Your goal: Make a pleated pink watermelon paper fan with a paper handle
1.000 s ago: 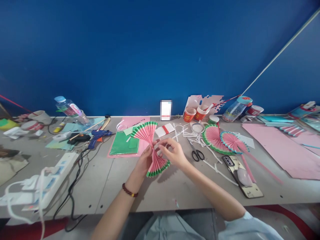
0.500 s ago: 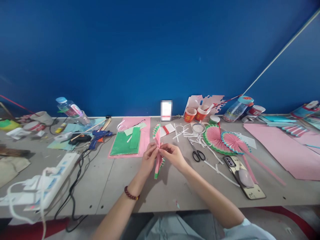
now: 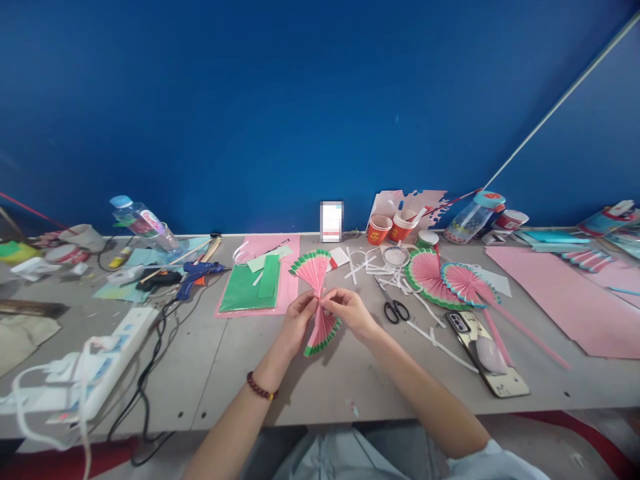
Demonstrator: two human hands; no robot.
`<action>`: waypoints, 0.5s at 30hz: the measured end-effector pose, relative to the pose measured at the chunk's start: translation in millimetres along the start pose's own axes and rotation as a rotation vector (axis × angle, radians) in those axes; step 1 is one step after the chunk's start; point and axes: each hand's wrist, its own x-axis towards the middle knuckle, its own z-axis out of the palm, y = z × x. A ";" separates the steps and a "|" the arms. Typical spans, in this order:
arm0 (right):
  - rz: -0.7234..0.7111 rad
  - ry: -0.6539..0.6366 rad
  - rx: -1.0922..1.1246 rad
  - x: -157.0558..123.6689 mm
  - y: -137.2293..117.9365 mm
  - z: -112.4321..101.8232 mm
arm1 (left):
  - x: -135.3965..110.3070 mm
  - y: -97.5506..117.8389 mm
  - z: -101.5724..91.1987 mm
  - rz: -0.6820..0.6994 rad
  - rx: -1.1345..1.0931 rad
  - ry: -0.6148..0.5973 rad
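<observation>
A pleated pink paper fan with a green and white edge (image 3: pixel 314 273) is held upright over the grey table (image 3: pixel 235 373), pinched at its narrow middle. My left hand (image 3: pixel 299 319) grips that middle from the left. My right hand (image 3: pixel 347 312) pinches it from the right, fingertips meeting the left hand's. The fan spreads above and below my fingers. A bead bracelet (image 3: pixel 260 387) is on my left wrist.
Green paper on a pink sheet (image 3: pixel 250 290) lies to the left, with a blue glue gun (image 3: pixel 197 272) and a power strip (image 3: pixel 100 363) beyond. To the right are scissors (image 3: pixel 395 308), white paper strips, finished fans (image 3: pixel 440 280), a phone (image 3: pixel 487 353), red cups (image 3: pixel 390 229) and a large pink sheet (image 3: pixel 565 293).
The fan was spread wide, then squeezed nearly flat and edge-on; now it has opened partly again. Both hands stay at its middle.
</observation>
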 end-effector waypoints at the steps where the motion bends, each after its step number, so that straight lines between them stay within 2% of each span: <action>1: -0.010 0.000 -0.006 0.1 0.9 -0.5 | 0.8 -0.5 -0.8 0.014 0.021 0.024; 7: -0.058 0.043 -0.076 0.2 3.9 -1.7 | 1.7 1.7 -0.6 0.004 0.108 0.140; 15: -0.137 0.089 -0.225 -0.2 6.6 -0.5 | 0.0 6.8 4.4 -0.051 0.049 0.154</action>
